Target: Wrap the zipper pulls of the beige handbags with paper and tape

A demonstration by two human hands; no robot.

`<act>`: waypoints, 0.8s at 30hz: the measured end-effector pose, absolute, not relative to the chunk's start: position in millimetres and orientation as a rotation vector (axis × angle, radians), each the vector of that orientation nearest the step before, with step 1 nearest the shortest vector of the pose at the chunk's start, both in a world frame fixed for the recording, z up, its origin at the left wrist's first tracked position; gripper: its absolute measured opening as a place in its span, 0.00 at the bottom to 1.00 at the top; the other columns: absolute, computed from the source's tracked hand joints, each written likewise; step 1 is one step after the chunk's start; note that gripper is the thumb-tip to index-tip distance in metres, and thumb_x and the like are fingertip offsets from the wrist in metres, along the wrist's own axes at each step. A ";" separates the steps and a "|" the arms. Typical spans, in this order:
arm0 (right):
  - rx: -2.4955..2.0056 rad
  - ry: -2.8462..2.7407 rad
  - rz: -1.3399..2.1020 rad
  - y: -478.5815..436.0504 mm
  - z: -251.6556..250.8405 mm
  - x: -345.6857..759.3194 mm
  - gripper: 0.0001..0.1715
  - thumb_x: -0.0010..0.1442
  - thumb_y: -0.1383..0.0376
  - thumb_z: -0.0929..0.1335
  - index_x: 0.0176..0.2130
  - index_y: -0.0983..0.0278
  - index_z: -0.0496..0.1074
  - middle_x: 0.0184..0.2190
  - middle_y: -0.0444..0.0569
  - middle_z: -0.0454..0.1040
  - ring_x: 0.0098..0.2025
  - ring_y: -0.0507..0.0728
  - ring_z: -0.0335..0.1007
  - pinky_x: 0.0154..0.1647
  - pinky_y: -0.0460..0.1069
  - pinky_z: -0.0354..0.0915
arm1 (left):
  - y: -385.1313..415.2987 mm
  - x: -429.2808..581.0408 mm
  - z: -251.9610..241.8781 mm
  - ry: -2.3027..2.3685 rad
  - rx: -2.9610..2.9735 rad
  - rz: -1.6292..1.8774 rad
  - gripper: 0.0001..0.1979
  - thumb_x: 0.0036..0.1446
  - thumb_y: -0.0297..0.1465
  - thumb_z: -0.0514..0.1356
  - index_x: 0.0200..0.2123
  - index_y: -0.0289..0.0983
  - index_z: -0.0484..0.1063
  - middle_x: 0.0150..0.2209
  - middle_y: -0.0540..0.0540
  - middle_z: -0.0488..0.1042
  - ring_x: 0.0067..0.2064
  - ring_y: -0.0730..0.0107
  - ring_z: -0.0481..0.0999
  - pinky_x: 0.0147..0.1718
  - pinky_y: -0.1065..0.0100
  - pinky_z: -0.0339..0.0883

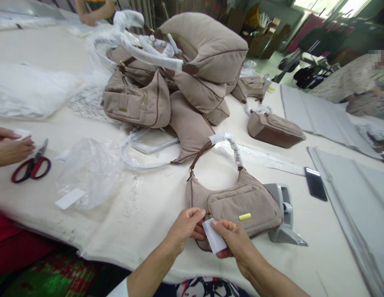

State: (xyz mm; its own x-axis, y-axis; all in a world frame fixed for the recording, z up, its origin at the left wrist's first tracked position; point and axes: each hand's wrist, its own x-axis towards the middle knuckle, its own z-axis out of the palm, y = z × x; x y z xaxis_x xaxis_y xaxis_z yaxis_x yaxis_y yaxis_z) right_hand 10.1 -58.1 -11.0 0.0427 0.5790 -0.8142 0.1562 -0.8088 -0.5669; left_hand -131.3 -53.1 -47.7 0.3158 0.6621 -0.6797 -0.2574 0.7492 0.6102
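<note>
From the head, the camera looks down across the table (142,222).

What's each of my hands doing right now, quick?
Left hand: fingers curled at the corduroy shoulder bag; whether it grips anything can't be told.
Right hand: closed, holding a white card between thumb and fingers.

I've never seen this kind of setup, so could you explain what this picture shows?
There's no machine here, just a person working bare-handed, seen from a camera on their head looking forward and down. The right hand holds a white card; the left hand is beside it, at the left end of a beige handbag. Around them on the pale table lie a heap of similar bags, clear plastic wrapping, scissors and a dark phone. A co-worker's hands show at the left edge.
</note>
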 end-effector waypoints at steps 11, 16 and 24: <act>-1.924 -1.441 1.665 -31.1 -8.8 10.9 0.28 0.55 0.46 0.59 0.28 0.66 0.71 0.18 0.47 0.70 0.18 0.52 0.64 0.16 0.44 0.60 | -62.1 -121.4 -49.3 1.227 0.311 0.778 0.16 0.43 0.42 0.60 0.28 0.35 0.65 0.20 0.51 0.70 0.20 0.72 0.70 0.17 0.73 0.64; -1.754 -2.549 0.886 50.5 -8.7 57.0 0.20 0.54 0.53 0.64 0.37 0.64 0.74 0.33 0.53 0.75 0.35 0.56 0.70 0.35 0.47 0.62 | -47.5 -132.1 -59.1 1.289 0.433 0.736 0.11 0.43 0.38 0.57 0.25 0.37 0.62 0.18 0.55 0.64 0.18 0.77 0.64 0.16 0.75 0.59; -1.782 -2.778 0.867 9.8 -48.4 47.1 0.19 0.61 0.58 0.58 0.33 0.65 0.74 0.29 0.54 0.75 0.33 0.59 0.71 0.32 0.49 0.61 | -47.6 -179.6 -63.2 1.245 0.651 0.561 0.07 0.40 0.33 0.59 0.23 0.34 0.67 0.16 0.52 0.68 0.18 0.73 0.66 0.17 0.74 0.54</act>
